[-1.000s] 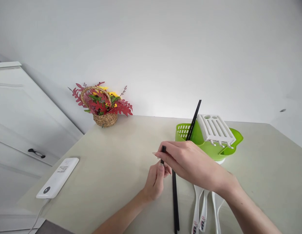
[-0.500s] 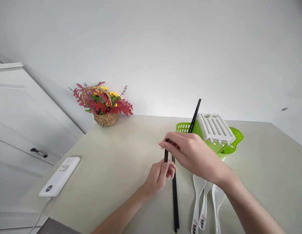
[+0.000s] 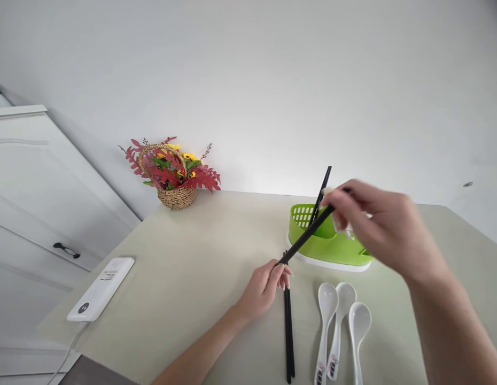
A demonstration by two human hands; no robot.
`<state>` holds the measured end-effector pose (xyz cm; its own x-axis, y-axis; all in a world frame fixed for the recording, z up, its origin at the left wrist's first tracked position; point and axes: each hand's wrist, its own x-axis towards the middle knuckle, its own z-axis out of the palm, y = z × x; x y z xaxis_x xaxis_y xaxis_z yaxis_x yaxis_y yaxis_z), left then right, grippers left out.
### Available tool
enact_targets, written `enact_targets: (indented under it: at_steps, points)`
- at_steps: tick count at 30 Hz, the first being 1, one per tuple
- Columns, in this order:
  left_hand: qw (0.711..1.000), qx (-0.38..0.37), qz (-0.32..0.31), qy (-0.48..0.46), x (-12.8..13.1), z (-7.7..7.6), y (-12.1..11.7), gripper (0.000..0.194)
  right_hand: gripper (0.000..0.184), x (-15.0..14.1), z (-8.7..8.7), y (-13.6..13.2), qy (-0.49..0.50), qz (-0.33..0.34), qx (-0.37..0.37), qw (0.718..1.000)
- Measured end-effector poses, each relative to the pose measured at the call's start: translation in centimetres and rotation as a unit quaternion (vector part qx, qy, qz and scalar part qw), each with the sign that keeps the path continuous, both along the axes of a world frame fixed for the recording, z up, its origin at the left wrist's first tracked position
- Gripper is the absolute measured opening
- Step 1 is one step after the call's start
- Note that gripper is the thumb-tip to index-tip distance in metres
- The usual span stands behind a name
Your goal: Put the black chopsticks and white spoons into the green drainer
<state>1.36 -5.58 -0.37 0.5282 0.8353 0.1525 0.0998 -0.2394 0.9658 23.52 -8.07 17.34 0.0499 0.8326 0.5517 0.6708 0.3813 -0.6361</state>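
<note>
Black chopsticks [image 3: 307,233] slant up to the right between my two hands; how many are in the bundle I cannot tell. My left hand [image 3: 264,289] is closed round the lower end, and my right hand [image 3: 377,219] pinches the upper end. Behind them is a green utensil holder [image 3: 332,250] on a white base, with other black chopsticks [image 3: 326,179] leaning upright in its perforated left compartment. My right hand hides most of the holder's white slotted part. Two more black chopsticks [image 3: 289,331] lie on the table below my left hand.
Three white spoons [image 3: 327,302] lie right of the loose chopsticks. A wicker basket of artificial flowers [image 3: 177,197] stands at the back left. A white power strip [image 3: 101,289] with a cord lies at the table's left edge, beside a white cabinet [image 3: 52,198].
My right hand has moved up and right, tilting the held chopsticks from near upright to a slant and baring more of their length. My left hand has stayed nearly in place.
</note>
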Motion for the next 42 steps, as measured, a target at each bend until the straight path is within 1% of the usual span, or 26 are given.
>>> enact_targets:
  at_steps: [2,4,5,7,9,11,13,15,17,23,29,33,35,39,42]
  points:
    - [1.000,-0.005,0.008,0.010,-0.1,-0.2,0.1,0.053,0.030,1.2,0.3,-0.1,0.069,-0.098,0.050,0.992]
    - [1.000,-0.007,0.011,0.026,-0.1,-0.4,0.2,0.053,0.027,2.1,0.3,0.1,0.111,-0.181,0.131,0.968]
    - [0.999,-0.008,0.011,0.034,-0.1,-0.4,0.3,0.053,0.027,2.4,0.2,0.3,0.116,-0.214,0.170,0.955]
    - [0.999,-0.008,0.009,0.048,-0.1,-0.4,0.2,0.052,0.028,2.9,-0.2,1.0,0.095,-0.263,0.230,0.932]
    - [0.998,-0.005,0.007,0.062,-0.1,-0.2,0.2,0.051,0.030,3.3,-0.8,1.9,0.057,-0.289,0.255,0.921]
    - [0.997,0.002,0.004,0.076,-0.1,0.1,0.1,0.050,0.031,3.5,-1.3,2.5,0.032,-0.291,0.244,0.924]
    - [0.996,0.012,0.001,0.086,0.0,0.2,0.1,0.048,0.031,3.4,-1.7,2.9,0.021,-0.279,0.213,0.936]
    - [0.995,0.026,-0.003,0.096,0.0,0.3,0.1,0.048,0.031,3.3,-1.7,3.0,0.021,-0.260,0.188,0.947]
    - [0.993,0.040,-0.004,0.107,0.0,0.4,0.1,0.048,0.031,3.1,-1.7,2.9,0.033,-0.241,0.183,0.952]
    - [0.989,0.061,-0.007,0.132,0.1,0.6,0.1,0.048,0.037,2.8,-1.5,2.8,0.097,-0.245,0.225,0.938]
    - [0.987,0.069,-0.013,0.143,0.1,0.5,0.1,0.047,0.038,2.8,-1.5,2.9,0.095,-0.241,0.228,0.938]
    - [0.987,0.073,-0.018,0.144,0.1,0.4,0.0,0.046,0.040,2.8,-1.7,3.0,0.071,-0.276,0.246,0.926]
    - [0.987,0.077,-0.019,0.143,0.1,0.3,-0.1,0.044,0.039,2.8,-1.8,3.1,0.042,-0.286,0.242,0.926]
    - [0.986,0.083,-0.021,0.145,0.2,0.2,-0.1,0.042,0.034,2.6,-2.2,3.4,-0.035,-0.256,0.174,0.950]
    - [0.985,0.085,-0.026,0.148,0.3,0.3,-0.1,0.042,0.034,2.5,-2.9,4.0,-0.079,-0.234,0.136,0.959]
